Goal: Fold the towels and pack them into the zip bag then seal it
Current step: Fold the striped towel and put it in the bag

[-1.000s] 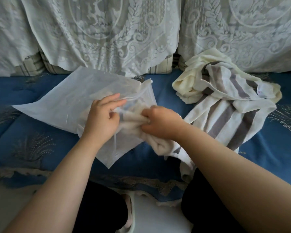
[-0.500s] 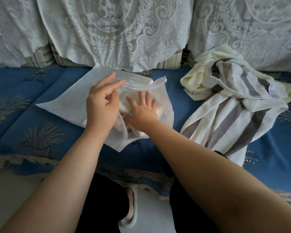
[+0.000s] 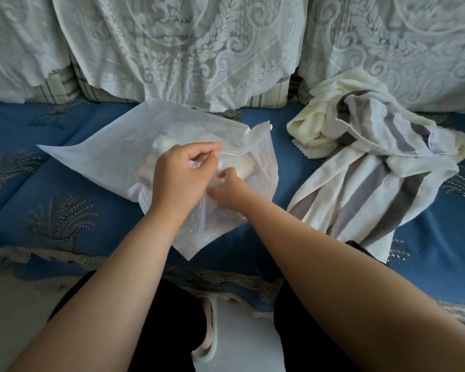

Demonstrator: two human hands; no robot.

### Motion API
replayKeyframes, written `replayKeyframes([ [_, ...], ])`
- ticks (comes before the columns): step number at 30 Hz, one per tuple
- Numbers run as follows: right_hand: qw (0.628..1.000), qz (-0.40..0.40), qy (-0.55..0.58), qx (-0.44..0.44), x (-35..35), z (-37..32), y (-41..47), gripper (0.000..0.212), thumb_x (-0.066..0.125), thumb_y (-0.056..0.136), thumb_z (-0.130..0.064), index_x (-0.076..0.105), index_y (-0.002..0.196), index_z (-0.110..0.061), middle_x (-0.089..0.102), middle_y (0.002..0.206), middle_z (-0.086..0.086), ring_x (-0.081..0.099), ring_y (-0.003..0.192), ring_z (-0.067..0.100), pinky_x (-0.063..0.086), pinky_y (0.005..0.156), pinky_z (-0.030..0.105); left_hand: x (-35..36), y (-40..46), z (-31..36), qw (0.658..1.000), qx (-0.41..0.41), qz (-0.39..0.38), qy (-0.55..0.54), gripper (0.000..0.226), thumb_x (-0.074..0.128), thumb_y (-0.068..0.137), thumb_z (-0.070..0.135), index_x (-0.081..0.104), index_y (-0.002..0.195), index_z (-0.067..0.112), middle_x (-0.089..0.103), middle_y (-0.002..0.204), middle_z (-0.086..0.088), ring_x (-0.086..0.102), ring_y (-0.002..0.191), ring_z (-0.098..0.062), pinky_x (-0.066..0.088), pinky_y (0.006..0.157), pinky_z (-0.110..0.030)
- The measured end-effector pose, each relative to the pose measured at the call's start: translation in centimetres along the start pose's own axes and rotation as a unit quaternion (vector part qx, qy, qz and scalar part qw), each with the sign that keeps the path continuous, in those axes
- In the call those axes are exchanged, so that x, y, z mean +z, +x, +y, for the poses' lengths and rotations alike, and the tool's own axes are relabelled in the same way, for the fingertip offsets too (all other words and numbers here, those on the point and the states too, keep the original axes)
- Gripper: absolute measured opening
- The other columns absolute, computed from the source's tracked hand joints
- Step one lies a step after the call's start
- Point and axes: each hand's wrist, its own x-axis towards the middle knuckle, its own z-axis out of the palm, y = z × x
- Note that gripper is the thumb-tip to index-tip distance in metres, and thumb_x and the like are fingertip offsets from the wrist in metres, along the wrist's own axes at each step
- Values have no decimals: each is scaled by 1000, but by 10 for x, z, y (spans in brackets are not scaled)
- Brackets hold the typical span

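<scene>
A frosted zip bag (image 3: 105, 154) lies on the blue sofa seat, its open mouth facing right. My left hand (image 3: 181, 178) pinches the upper edge of the mouth and lifts it. My right hand (image 3: 226, 189) reaches inside the bag, and its fingers are partly hidden by the plastic. They touch a cream folded towel (image 3: 239, 167) that shows through the bag. To the right, a grey-striped white towel (image 3: 365, 189) and a cream towel (image 3: 317, 130) lie unfolded in a heap.
The blue embroidered seat cover (image 3: 51, 200) stretches to both sides. White lace drapes (image 3: 185, 49) cover the backrest behind the bag. My black-clad knees and a slipper (image 3: 208, 336) are at the seat's front edge.
My right hand pushed the cream towel into the bag and went deeper inside. My left hand went from flat fingers on the bag to pinching its mouth edge.
</scene>
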Motion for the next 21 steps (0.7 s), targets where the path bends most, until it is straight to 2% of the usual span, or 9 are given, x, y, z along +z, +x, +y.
replayKeyframes([
  [3, 996, -29, 86, 1, 10, -5, 9, 54, 52, 89, -12, 34, 140, -12, 57, 121, 14, 60, 105, 28, 50, 93, 38, 0, 1, 2, 999, -24, 16, -29, 19, 63, 86, 16, 75, 99, 24, 72, 97, 15, 64, 94, 4, 47, 86, -10],
  [6, 982, -40, 179, 46, 5, -12, 12, 43, 40, 94, -3, 40, 137, -10, 59, 95, 10, 63, 94, 26, 55, 81, 34, -7, 5, 0, 991, -62, 61, -102, 19, 61, 88, 12, 75, 100, 16, 73, 98, 11, 65, 94, 2, 49, 86, -15],
  [8, 973, -70, 212, 65, 3, -16, 16, 40, 38, 96, 0, 45, 135, -6, 55, 86, 2, 62, 109, 28, 53, 76, 29, -10, 6, -1, 983, -78, 83, -141, 19, 61, 88, 11, 75, 100, 13, 74, 98, 8, 66, 92, 0, 49, 86, -17],
  [10, 967, -103, 232, 35, 5, -17, 19, 47, 40, 94, 7, 40, 140, -5, 54, 114, 9, 56, 120, 32, 52, 72, 27, -10, 7, -3, 977, -93, 90, -171, 18, 60, 87, 10, 75, 97, 13, 74, 96, 7, 65, 86, 0, 49, 84, -18],
  [12, 953, -153, 263, -1, 7, -15, 23, 61, 43, 93, 8, 28, 148, -15, 32, 149, 10, 48, 128, 29, 53, 72, 25, -8, 6, -6, 976, -96, 89, -172, 18, 60, 88, 10, 75, 97, 14, 74, 97, 7, 63, 84, 0, 49, 83, -19],
  [14, 943, -169, 285, -21, 3, -16, 24, 65, 46, 93, 8, 25, 149, -17, 23, 156, 8, 48, 127, 28, 55, 69, 24, -3, 8, -9, 982, -86, 88, -145, 18, 58, 90, 13, 74, 99, 16, 73, 98, 8, 63, 87, 1, 49, 82, -18],
  [16, 951, -148, 270, -22, -12, -21, 18, 52, 44, 95, 5, 36, 143, -11, 40, 147, 11, 62, 109, 26, 57, 61, 22, 5, 11, -9, 984, -85, 91, -127, 19, 57, 91, 15, 71, 102, 21, 70, 102, 9, 61, 89, 3, 48, 82, -13],
  [18, 975, -126, 182, -34, -36, -26, 2, 33, 43, 97, -5, 50, 128, -9, 65, 119, 9, 70, 77, 17, 53, 48, 18, 16, 16, -9, 985, -89, 82, -125, 21, 55, 93, 15, 66, 109, 23, 66, 112, 9, 59, 101, 3, 46, 87, -10],
  [21, 994, -101, -7, -29, -83, -12, -20, 18, 49, 97, -22, 61, 101, -10, 70, 74, 1, 64, 52, 10, 45, 44, 15, 33, 21, -9, 997, -5, 71, -9, 27, 54, 91, 16, 61, 118, 17, 60, 120, 4, 54, 113, -11, 42, 99, -21],
])
